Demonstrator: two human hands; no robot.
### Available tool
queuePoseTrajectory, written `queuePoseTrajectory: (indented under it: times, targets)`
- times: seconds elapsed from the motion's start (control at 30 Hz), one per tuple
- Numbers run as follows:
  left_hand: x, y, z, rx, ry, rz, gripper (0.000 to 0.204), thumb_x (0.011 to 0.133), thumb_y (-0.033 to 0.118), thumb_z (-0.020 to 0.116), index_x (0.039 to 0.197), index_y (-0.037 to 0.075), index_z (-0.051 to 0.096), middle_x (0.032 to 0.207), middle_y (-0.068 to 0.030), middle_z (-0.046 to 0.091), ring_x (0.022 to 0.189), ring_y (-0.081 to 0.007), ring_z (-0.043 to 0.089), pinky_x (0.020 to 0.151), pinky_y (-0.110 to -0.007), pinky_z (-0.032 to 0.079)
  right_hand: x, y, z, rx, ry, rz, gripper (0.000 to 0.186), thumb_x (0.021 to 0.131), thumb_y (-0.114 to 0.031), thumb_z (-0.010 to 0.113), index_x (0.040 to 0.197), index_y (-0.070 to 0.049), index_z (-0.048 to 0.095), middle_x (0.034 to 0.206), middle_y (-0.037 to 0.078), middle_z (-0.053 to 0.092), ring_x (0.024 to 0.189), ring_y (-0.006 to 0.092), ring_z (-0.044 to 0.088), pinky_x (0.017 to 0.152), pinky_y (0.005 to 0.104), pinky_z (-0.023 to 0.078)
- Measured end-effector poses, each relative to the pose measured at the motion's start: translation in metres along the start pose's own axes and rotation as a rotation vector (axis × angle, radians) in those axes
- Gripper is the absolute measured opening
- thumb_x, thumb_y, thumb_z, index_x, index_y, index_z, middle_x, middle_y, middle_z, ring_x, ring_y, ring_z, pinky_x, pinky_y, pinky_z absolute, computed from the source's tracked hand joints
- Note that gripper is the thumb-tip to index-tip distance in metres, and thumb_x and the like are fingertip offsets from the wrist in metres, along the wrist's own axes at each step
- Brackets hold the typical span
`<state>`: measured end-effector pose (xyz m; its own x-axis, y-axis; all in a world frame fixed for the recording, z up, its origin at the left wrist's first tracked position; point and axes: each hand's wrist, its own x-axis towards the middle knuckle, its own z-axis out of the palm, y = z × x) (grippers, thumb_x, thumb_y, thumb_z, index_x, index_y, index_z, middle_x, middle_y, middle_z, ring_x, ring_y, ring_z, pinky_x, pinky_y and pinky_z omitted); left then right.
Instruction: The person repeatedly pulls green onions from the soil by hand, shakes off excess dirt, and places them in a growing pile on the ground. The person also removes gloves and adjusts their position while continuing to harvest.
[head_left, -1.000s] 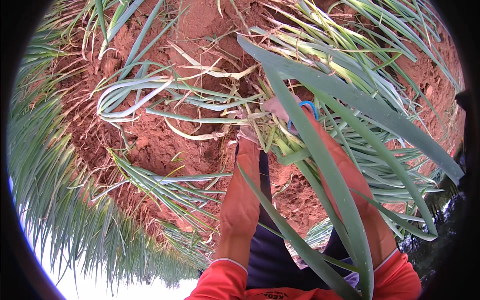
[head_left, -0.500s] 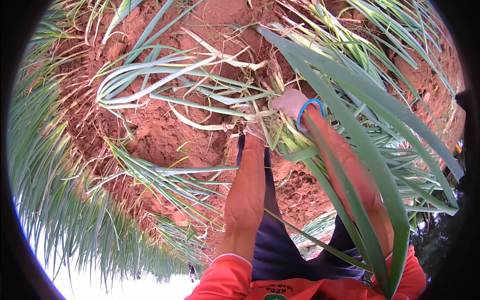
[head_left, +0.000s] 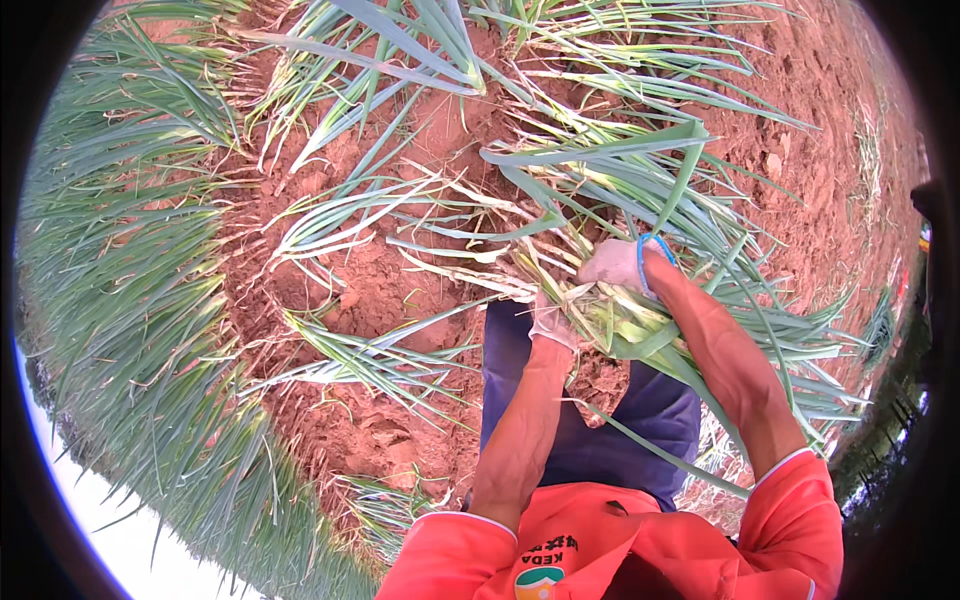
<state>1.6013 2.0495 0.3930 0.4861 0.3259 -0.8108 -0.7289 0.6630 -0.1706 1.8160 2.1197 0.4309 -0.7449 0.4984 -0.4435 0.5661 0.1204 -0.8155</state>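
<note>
A red shirt (head_left: pixel 450 555) fills the near edge, with dark trousers (head_left: pixel 660 410) just beyond; between the forearms lies a bundle of green onions (head_left: pixel 645 335), low over the soil, its pale ends toward the left and its leaves trailing right. The left hand (head_left: pixel 552 322), in a pale glove, is clenched on the bundle's near left side; the right hand (head_left: pixel 612 265), gloved likewise with a blue cuff (head_left: pixel 642 262) at the wrist, grasps its far side; the fingers are partly buried among the stalks, so the exact hold is hard to make out. Left of the hands, a loose clump (head_left: pixel 385 362) lies on the red soil (head_left: pixel 400 290); slightly farther, a bent clump (head_left: pixel 335 222) reaches toward the bundle; beyond the right hand, a thick heap (head_left: pixel 640 170) is spread to the right; standing plants (head_left: pixel 130 270) line the whole left side.
</note>
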Motion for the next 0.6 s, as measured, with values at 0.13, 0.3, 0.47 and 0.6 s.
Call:
queuePoseTrajectory:
  times: [0.13, 0.3, 0.47, 0.6]
  targets:
    - [-0.082, -0.043, 0.105, 0.175, 0.004, -0.081, 0.052, 0.103, 0.048, 0.057, 0.135, 0.007, 0.063, 0.12, -0.0122, 0.071, 0.104, -0.0304, 0.072, 0.09, -0.047, 0.063, -0.09, -0.102, -0.05, 0.366, 0.143, 0.521, 0.028, 0.084, -0.03, 0.065, 0.091, -0.003, 0.07, 0.075, 0.016, 0.068, 0.069, 0.0304, 0.063, 0.066, 0.046, 0.05]
    - [-0.107, -0.127, 0.179, 0.181, -0.111, -0.212, 0.049, 0.105, 0.042, 0.06, 0.142, 0.009, 0.059, 0.131, -0.0105, 0.066, 0.114, -0.0281, 0.067, 0.093, -0.045, 0.06, -0.216, -0.16, -0.089, 0.737, 0.37, 0.836, 0.039, 0.084, -0.034, 0.071, 0.1, 0.002, 0.073, 0.076, 0.006, 0.07, 0.065, 0.013, 0.062, 0.058, 0.0375, 0.05]
    - [-0.105, -0.25, 0.223, 0.432, -0.128, -0.168, 0.036, 0.111, 0.033, 0.054, 0.138, 0.01, 0.06, 0.108, -0.0022, 0.063, 0.093, -0.0137, 0.064, 0.081, -0.031, 0.055, -0.349, -0.232, -0.129, 0.744, 0.594, 0.977, 0.039, 0.079, -0.027, 0.075, 0.106, 0.0, 0.075, 0.082, 0.007, 0.073, 0.071, 0.0126, 0.067, 0.063, 0.0353, 0.055]
    - [-0.18, -0.343, 0.352, 0.591, -0.165, -0.334, 0.046, 0.103, 0.048, 0.064, 0.12, 0.006, 0.07, 0.087, -0.0001, 0.06, 0.082, -0.0132, 0.061, 0.07, -0.032, 0.05, -0.479, -0.275, -0.141, 0.585, 0.839, 1.079, 0.041, 0.078, -0.027, 0.077, 0.108, 0.001, 0.074, 0.081, 0.006, 0.074, 0.072, 0.0119, 0.065, 0.065, 0.0336, 0.054]
